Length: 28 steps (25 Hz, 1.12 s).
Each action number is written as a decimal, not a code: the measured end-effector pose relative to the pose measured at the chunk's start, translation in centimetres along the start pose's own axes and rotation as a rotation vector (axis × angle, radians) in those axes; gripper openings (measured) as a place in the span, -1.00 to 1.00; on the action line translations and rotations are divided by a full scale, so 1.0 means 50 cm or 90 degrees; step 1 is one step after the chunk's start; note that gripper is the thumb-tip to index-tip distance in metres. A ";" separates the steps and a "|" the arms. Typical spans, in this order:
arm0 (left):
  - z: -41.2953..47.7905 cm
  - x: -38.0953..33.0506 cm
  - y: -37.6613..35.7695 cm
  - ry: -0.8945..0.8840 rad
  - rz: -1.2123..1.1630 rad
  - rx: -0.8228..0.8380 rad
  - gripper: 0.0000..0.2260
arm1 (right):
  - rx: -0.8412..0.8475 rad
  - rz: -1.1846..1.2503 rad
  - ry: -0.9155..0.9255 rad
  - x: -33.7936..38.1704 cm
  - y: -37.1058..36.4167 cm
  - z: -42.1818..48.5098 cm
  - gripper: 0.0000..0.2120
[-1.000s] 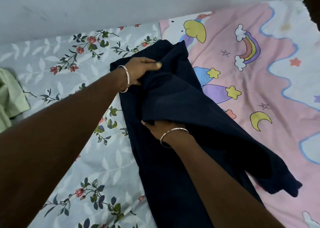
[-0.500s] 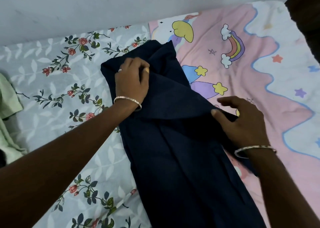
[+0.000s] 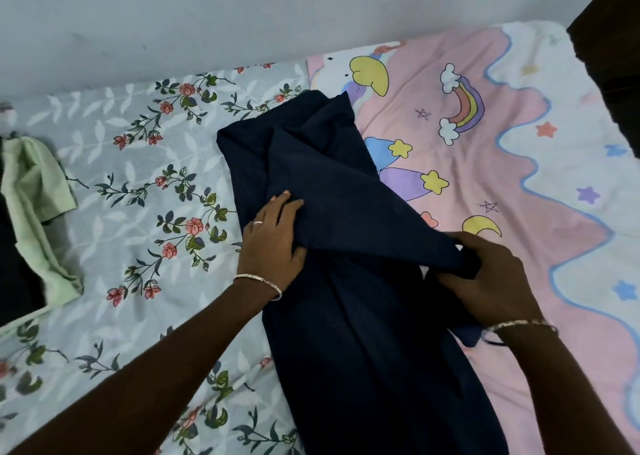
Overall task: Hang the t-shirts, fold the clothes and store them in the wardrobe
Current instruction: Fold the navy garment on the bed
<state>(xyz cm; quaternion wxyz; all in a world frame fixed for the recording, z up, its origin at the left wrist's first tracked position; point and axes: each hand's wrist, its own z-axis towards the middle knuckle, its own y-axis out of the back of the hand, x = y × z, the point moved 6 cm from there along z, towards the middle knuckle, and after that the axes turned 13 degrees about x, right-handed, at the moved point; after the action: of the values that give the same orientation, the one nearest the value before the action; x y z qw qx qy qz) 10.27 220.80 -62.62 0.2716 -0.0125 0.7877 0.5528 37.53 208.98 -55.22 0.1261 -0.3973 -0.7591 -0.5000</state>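
A: Where's the navy garment (image 3: 346, 316)?
B: On the bed (image 3: 114, 233), flap half-folded. Your left hand (image 3: 272, 243) lies flat, pinning it; right hand (image 3: 485, 281) grips the flap corner.
A: Risk?
B: Pull w/o pinning & the fold skews.

Single head view only, wide-angle, facing forward-down, close above bed (image 3: 104, 212); navy garment (image 3: 346, 316) centred; wall (image 3: 242, 11) at 12 o'clock.
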 end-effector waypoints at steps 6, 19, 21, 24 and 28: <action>-0.057 0.029 0.044 0.411 -0.428 -0.157 -0.74 | 0.085 -0.274 0.034 0.106 -0.023 -0.173 -0.29; -0.142 -0.164 -0.072 0.197 -1.332 0.202 -0.28 | 0.135 -0.033 0.017 -0.039 -0.162 -0.273 -0.14; -0.176 -0.191 -0.095 0.160 -1.336 0.277 -0.33 | -0.008 0.011 -0.055 -0.121 -0.140 -0.287 -0.25; -0.232 -0.203 -0.126 0.203 -1.286 0.305 -0.48 | 0.043 0.140 -0.144 -0.193 -0.155 -0.317 -0.24; -0.300 -0.214 -0.183 0.337 -1.245 0.399 -0.53 | 0.092 0.099 -0.114 -0.197 -0.172 -0.332 -0.41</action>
<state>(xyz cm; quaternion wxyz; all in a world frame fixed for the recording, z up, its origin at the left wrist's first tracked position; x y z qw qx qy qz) 16.12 201.09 -62.20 0.4092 -0.6903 0.5762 -0.1547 34.25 188.44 -58.91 0.1251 -0.4879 -0.7683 -0.3951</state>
